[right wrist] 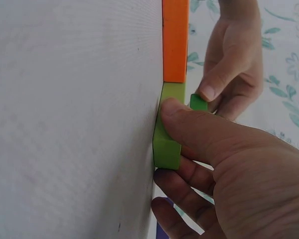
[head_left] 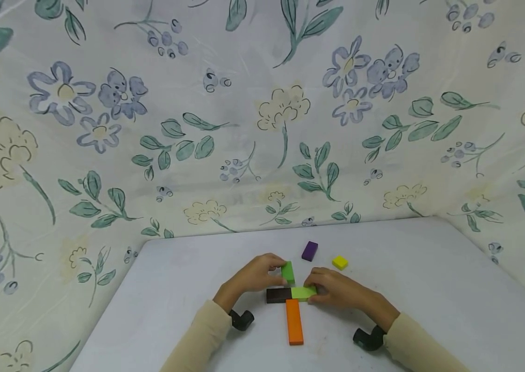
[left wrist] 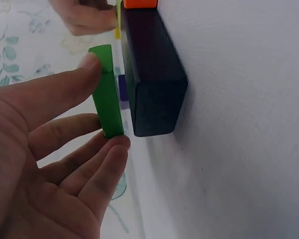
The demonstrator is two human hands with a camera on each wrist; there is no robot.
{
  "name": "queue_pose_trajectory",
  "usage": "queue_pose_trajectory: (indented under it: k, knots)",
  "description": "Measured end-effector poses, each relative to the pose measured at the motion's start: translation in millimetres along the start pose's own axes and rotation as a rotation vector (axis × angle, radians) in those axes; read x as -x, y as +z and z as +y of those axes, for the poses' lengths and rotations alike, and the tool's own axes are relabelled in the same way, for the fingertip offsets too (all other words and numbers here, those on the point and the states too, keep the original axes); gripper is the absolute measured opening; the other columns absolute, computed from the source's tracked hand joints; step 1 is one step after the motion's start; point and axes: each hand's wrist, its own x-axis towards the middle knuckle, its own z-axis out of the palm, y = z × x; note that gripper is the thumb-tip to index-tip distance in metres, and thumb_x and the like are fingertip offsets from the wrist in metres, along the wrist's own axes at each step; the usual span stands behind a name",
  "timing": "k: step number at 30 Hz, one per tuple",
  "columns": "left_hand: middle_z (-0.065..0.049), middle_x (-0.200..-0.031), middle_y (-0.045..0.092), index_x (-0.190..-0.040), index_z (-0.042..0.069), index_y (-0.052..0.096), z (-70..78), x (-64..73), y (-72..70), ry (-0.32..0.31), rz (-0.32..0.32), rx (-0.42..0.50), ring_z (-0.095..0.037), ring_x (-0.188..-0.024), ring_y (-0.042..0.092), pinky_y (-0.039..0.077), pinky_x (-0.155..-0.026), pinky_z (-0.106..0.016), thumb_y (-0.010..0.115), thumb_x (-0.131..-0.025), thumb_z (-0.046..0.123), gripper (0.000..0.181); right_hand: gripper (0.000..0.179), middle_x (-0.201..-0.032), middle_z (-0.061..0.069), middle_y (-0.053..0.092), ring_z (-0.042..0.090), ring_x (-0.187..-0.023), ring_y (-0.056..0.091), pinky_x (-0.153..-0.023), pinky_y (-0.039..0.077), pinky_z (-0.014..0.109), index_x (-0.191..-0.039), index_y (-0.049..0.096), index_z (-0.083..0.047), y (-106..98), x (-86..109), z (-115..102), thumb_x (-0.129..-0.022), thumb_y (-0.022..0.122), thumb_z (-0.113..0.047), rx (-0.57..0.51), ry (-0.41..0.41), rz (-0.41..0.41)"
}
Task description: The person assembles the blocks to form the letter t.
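Note:
My left hand (head_left: pixel 255 274) pinches a green block (head_left: pixel 288 272) between thumb and fingers. In the left wrist view that green block (left wrist: pixel 107 92) is above and beside the dark block (left wrist: pixel 154 69). On the table the dark block (head_left: pixel 278 295) lies end to end with a light green block (head_left: pixel 304 294). My right hand (head_left: pixel 339 288) grips the light green block at its right end, thumb on the near side, as the right wrist view shows. An orange block (head_left: pixel 294 323) extends toward me from where those two meet, forming a T.
Behind the hands, a purple block (head_left: pixel 310 251) and a small yellow block (head_left: pixel 340 262) lie on the white table (head_left: pixel 174 279). A flower-patterned cloth (head_left: pixel 244 129) hangs behind the table and at its sides. Each wrist wears a black camera (head_left: pixel 368 339).

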Motion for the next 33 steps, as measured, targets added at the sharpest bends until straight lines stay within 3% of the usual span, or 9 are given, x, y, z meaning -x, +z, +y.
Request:
queue_pose_trajectory:
  k: [20,33]
  knots:
    - [-0.006,-0.131,0.066,-0.131,0.005,0.065,-4.4,0.6,11.1,-0.012,-0.010,-0.022,-0.019,-0.118,0.063,0.053,-0.102,-0.035,0.077,-0.088,0.027,0.050,0.030,-0.102,-0.012,0.064,0.001,-0.088,0.053,-0.090,0.056,0.028,-0.111,0.073,-0.016,1.1,1.1,-2.9,-0.087,0.078,-0.033,0.001,0.009,-0.005]
    - [-0.007,-0.130,0.066,-0.130,0.005,0.066,-6.5,-3.5,10.9,0.022,-0.028,-0.056,-0.018,-0.119,0.063,0.053,-0.101,-0.032,0.077,-0.089,0.027,0.048,0.029,-0.101,-0.013,0.063,0.002,-0.088,0.054,-0.090,0.056,0.026,-0.111,0.072,-0.017,-1.1,0.6,-3.0,-0.086,0.079,-0.032,0.005,0.017,0.000]
